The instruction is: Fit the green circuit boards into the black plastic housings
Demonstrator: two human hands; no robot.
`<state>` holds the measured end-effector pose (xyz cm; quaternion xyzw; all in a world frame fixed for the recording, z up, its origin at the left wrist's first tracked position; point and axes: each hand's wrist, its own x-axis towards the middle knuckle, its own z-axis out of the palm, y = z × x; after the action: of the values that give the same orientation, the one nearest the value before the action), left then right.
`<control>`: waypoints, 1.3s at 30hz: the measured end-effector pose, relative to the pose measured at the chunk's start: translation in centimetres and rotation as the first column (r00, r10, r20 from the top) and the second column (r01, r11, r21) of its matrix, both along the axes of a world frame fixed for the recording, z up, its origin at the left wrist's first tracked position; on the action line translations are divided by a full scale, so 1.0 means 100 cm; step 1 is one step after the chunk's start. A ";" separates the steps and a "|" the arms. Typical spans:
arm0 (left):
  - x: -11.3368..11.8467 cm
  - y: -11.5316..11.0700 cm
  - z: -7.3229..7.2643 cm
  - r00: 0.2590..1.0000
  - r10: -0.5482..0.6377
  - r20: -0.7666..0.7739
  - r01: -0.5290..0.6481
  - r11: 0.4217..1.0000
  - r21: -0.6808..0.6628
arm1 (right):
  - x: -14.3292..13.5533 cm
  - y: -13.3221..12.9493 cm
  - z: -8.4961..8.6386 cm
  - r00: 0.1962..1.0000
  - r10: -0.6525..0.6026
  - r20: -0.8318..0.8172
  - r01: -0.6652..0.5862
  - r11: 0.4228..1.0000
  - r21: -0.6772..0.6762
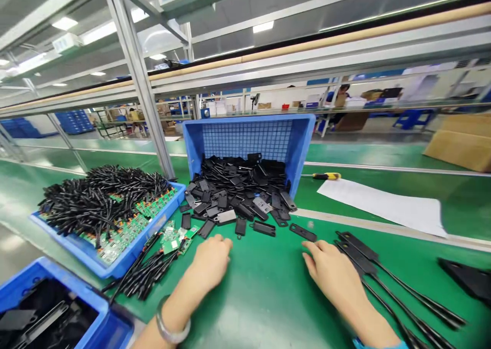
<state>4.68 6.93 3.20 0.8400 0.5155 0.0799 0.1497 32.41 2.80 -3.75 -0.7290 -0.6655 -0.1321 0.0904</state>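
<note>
My left hand point(213, 259), wearing a bangle point(172, 330) at the wrist, is over the green bench just in front of loose black plastic case halves point(264, 228). Its fingers curl downward, and whatever they hold, if anything, is hidden. My right hand point(330, 268) has its thumb apart from its fingers, with nothing visible between them. Just beyond its fingertips lies a single black case half point(303, 232). Beside it on the right are several black cased units with cables point(370, 262). Left of my left hand lie green circuit boards point(174, 239) with black leads point(148, 275).
A tipped blue crate point(307, 149) spills black case parts at the back. The left side has a blue tray point(169, 211) of boards and a blue bin point(95, 304). Farther right are a yellow-black screwdriver point(327, 176), white paper point(379, 206) and a metal post point(141, 83).
</note>
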 end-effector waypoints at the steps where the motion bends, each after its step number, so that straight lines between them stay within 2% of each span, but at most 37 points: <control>1: -0.014 0.001 0.006 0.987 0.101 -0.124 -0.095 0.994 0.055 | -0.006 0.000 -0.001 0.998 0.044 -0.040 -0.045 0.999 -0.005; 4: -0.059 0.003 0.010 0.884 0.348 -0.311 -0.291 0.932 0.214 | -0.025 -0.003 -0.001 0.973 0.139 -0.182 -0.148 0.988 -0.036; 6: -0.085 0.005 0.004 0.854 0.387 -0.347 -0.340 0.921 0.190 | -0.035 -0.005 0.003 0.939 0.181 -0.294 -0.205 0.977 -0.054; 9: -0.106 0.007 -0.003 0.892 0.371 -0.259 -0.341 0.927 0.157 | -0.049 -0.008 0.010 0.829 0.228 -0.511 -0.291 0.956 -0.045; 11: -0.103 0.005 -0.002 0.936 0.343 -0.080 -0.327 0.931 0.164 | -0.058 -0.011 0.014 0.690 0.237 -0.684 -0.358 0.933 -0.037; 13: -0.087 0.001 0.000 0.955 0.249 0.164 -0.267 0.959 0.099 | -0.069 -0.014 0.015 0.482 0.190 -0.856 -0.438 0.898 -0.048; 14: -0.075 -0.001 0.001 0.938 0.183 0.294 -0.200 0.979 0.029 | -0.074 -0.015 0.015 0.343 0.133 -0.930 -0.474 0.879 -0.049; 15: -0.061 -0.002 0.002 0.903 0.119 0.412 -0.103 0.993 -0.059 | -0.079 -0.016 0.015 0.183 0.063 -0.981 -0.500 0.865 -0.038; 17: -0.030 -0.001 -0.001 0.817 0.020 0.577 0.125 0.969 -0.212 | -0.088 -0.018 0.015 -0.168 -0.064 -0.984 -0.491 0.871 0.027; 18: -0.015 0.001 -0.004 0.795 -0.025 0.606 0.213 0.947 -0.240 | -0.090 -0.018 0.015 -0.321 -0.098 -0.942 -0.448 0.892 0.060; 19: -0.001 0.006 -0.007 0.804 -0.072 0.590 0.248 0.943 -0.222 | -0.091 -0.017 0.015 -0.435 -0.105 -0.894 -0.386 0.919 0.080; 20: 0.011 0.012 -0.011 0.846 -0.108 0.522 0.226 0.959 -0.169 | -0.090 -0.016 0.015 -0.506 -0.093 -0.858 -0.320 0.943 0.087; 21: 0.022 0.019 -0.015 0.909 -0.111 0.401 0.162 0.982 -0.095 | -0.088 -0.015 0.016 -0.537 -0.072 -0.840 -0.258 0.963 0.082; 23: 0.038 0.034 -0.022 0.992 -0.034 0.125 0.028 0.998 0.049 | -0.081 -0.011 0.018 -0.516 -0.038 -0.856 -0.172 0.983 0.060; 25: 0.046 0.045 -0.027 0.998 0.031 -0.049 -0.026 0.995 0.099 | -0.072 -0.008 0.020 -0.438 -0.012 -0.899 -0.127 0.991 0.049; 28: 0.049 0.050 -0.027 0.995 0.014 -0.096 -0.005 0.996 0.092 | -0.063 -0.006 0.021 -0.260 0.031 -0.965 -0.100 0.993 0.058; 30: 0.049 0.046 -0.026 0.995 0.003 -0.102 0.007 0.995 0.097 | -0.060 -0.006 0.021 -0.089 0.098 -0.991 -0.088 0.990 0.105; 32: 0.048 0.042 -0.026 1.000 -0.022 0.008 0.022 0.995 0.097 | -0.059 -0.007 0.020 0.098 0.191 -0.977 -0.072 0.980 0.184; 34: 0.048 0.038 -0.029 0.966 -0.049 0.253 0.045 0.999 0.022 | -0.060 -0.008 0.020 0.241 0.251 -0.937 -0.055 0.968 0.246; 36: 0.049 0.036 -0.033 0.833 -0.001 0.553 0.116 0.978 -0.172 | -0.060 -0.010 0.021 0.318 0.256 -0.913 -0.058 0.966 0.251; 39: 0.050 0.034 -0.040 0.547 0.221 0.807 0.322 0.835 -0.447 | -0.060 -0.012 0.022 0.371 0.257 -0.892 -0.083 0.966 0.244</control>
<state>9.71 10.29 -0.78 0.6336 0.3550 0.3132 0.6119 26.40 1.65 -1.59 -0.5979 -0.5634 0.2495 0.5127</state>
